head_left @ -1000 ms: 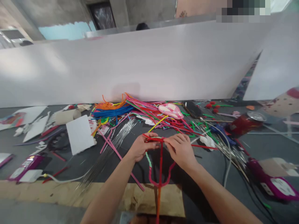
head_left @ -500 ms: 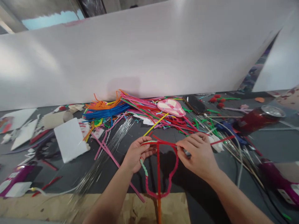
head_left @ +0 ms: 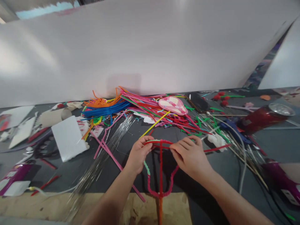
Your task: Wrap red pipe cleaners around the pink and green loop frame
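The fuzzy loop [head_left: 172, 182] is magenta and mint; its upright red stem [head_left: 161, 168] turns orange below.

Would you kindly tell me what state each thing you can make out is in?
Left hand: pinching the frame's upper left.
Right hand: pinching a red strip at the top.
Frame: bent curve joined to a straight stem.
Yellow strip: straight.
Blue strips: bunched together.
Cardboard roll: lying on its side.
White card: unfolded.
Phone: lying flat, dark.
Can: opened or sealed, cannot tell.
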{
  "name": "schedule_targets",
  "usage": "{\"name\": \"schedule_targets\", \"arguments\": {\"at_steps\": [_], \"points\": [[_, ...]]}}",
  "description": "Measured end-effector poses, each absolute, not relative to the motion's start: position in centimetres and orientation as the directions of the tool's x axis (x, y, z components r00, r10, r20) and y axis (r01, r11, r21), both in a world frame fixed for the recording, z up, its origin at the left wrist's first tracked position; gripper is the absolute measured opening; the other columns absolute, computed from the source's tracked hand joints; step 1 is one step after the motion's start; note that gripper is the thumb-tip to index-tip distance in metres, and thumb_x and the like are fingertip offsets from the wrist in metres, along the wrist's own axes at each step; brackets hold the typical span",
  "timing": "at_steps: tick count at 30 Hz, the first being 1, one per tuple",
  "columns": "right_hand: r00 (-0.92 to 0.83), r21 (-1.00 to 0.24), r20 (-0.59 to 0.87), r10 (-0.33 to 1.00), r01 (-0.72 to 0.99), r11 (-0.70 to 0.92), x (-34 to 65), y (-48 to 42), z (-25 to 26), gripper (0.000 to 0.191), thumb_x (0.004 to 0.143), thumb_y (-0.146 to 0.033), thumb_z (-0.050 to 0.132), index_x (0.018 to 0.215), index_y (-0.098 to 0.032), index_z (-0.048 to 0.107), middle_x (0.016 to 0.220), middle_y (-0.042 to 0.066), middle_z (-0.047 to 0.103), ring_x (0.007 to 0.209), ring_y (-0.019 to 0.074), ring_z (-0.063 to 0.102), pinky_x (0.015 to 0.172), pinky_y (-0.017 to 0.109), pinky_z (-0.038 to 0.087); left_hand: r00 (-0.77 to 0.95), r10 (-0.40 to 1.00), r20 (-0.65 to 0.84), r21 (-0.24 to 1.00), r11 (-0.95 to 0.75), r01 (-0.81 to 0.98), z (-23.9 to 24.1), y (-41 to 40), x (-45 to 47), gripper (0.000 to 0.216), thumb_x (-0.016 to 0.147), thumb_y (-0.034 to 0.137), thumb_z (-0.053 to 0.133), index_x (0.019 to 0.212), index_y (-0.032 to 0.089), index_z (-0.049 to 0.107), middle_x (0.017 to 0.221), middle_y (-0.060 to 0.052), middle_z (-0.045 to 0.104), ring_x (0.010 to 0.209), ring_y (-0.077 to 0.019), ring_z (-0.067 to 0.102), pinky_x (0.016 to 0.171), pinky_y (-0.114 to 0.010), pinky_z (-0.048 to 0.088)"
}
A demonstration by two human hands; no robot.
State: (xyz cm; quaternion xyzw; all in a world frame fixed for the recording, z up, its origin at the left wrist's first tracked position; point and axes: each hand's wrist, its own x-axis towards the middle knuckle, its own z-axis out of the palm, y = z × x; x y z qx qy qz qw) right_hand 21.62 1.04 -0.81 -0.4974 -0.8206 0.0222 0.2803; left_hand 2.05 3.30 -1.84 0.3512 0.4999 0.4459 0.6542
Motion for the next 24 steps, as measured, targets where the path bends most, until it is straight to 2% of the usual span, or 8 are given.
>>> {"name": "schedule_targets", "arguments": {"at_steps": [5, 9, 11, 13, 15, 17, 20, 24], "points": [[-0.297, -0.429, 0.437, 0.849, 0.761, 0.486, 20.7, 1.3, -2.7, 0.017, 0.089, -0.021, 0.047, 0.088, -0.021, 0.063, 0.107, 0.008, 0.064, 0.093, 0.0218, 0.055, 0.078, 0.035, 0.037, 0.135, 0.968, -0.212, 0.977, 0.207, 0.05, -2.3, 2.8, 2.4, 0.018, 0.077, 0.026, 0.059, 0.093, 0.018, 0.061, 0.088, -0.003, 0.067, 0.083, -0.0168, 0.061, 0.082, -0.029, 0.045], [-0.325, -0.467, 0.396, 0.859, 0.734, 0.493, 20.9, 1.6, -3.3, 0.015, 0.09, -0.019, 0.048, 0.088, -0.021, 0.062, 0.094, 0.004, 0.07, 0.083, 0.0181, 0.061, 0.076, 0.033, 0.036, 0.168, 0.983, -0.075, 0.963, 0.028, 0.266, -2.2, 2.7, 2.3, 0.033, 0.076, 0.021, 0.059, 0.109, 0.019, 0.055, 0.107, -0.008, 0.063, 0.1, -0.0207, 0.059, 0.089, -0.034, 0.044], [-0.316, -0.464, 0.389, 0.865, 0.744, 0.481, 21.0, 1.7, -3.3, 0.014, 0.089, -0.018, 0.049, 0.088, -0.021, 0.062, 0.092, 0.004, 0.07, 0.083, 0.0179, 0.062, 0.075, 0.032, 0.035, 0.156, 0.983, 0.099, 0.866, -0.162, 0.472, -1.9, 2.7, 2.1, 0.031, 0.074, 0.019, 0.06, 0.105, 0.02, 0.057, 0.118, -0.01, 0.055, 0.113, -0.0237, 0.052, 0.095, -0.038, 0.04], [-0.308, -0.454, 0.388, 0.869, 0.756, 0.471, 21.0, 1.8, -3.2, 0.013, 0.088, -0.018, 0.049, 0.087, -0.021, 0.062, 0.093, 0.004, 0.07, 0.083, 0.018, 0.062, 0.075, 0.032, 0.034, 0.199, 0.949, 0.246, 0.656, -0.314, 0.686, -1.4, 2.6, 1.8, 0.016, 0.074, 0.02, 0.061, 0.09, 0.022, 0.063, 0.124, -0.01, 0.049, 0.122, -0.0277, 0.042, 0.1, -0.044, 0.034], [-0.308, -0.447, 0.386, 0.87, 0.762, 0.468, 21.0, 1.8, -3.0, 0.013, 0.088, -0.018, 0.049, 0.087, -0.021, 0.062, 0.093, 0.004, 0.07, 0.083, 0.0178, 0.062, 0.075, 0.032, 0.033, 0.285, 0.913, 0.292, 0.439, -0.393, 0.808, -1.0, 2.3, 1.7, 0.008, 0.075, 0.022, 0.062, 0.082, 0.023, 0.065, 0.129, -0.009, 0.045, 0.127, -0.0316, 0.034, 0.102, -0.049, 0.029], [-0.314, -0.445, 0.382, 0.869, 0.762, 0.47, 21.0, 1.7, -2.9, 0.014, 0.089, -0.018, 0.048, 0.086, -0.021, 0.062, 0.093, 0.003, 0.07, 0.083, 0.0176, 0.061, 0.076, 0.032, 0.033, 0.357, 0.891, 0.279, 0.29, -0.433, 0.854, -0.8, 2.0, 1.8, 0.012, 0.075, 0.026, 0.063, 0.087, 0.025, 0.066, 0.134, -0.009, 0.043, 0.129, -0.0344, 0.03, 0.101, -0.054, 0.026], [-0.322, -0.43, 0.376, 0.869, 0.77, 0.472, 20.9, 1.6, -2.9, 0.014, 0.089, -0.018, 0.049, 0.085, -0.021, 0.062, 0.092, 0.003, 0.07, 0.082, 0.0169, 0.061, 0.077, 0.032, 0.031, 0.398, 0.884, 0.246, 0.182, -0.446, 0.877, -0.8, 1.6, 2.1, 0.01, 0.078, 0.022, 0.059, 0.085, 0.024, 0.066, 0.134, -0.009, 0.046, 0.128, -0.035, 0.03, 0.101, -0.056, 0.025], [-0.354, -0.366, 0.296, 0.887, 0.816, 0.448, 20.9, 1.6, -3.0, 0.011, 0.087, -0.018, 0.052, 0.087, -0.023, 0.063, 0.093, 0.001, 0.068, 0.082, 0.0172, 0.058, 0.077, 0.033, 0.03, 0.436, 0.87, 0.229, 0.179, -0.478, 0.86, -1.1, 1.7, 2.3, 0.013, 0.082, 0.016, 0.052, 0.083, 0.022, 0.064, 0.124, -0.008, 0.055, 0.124, -0.031, 0.037, 0.102, -0.054, 0.022]]}}
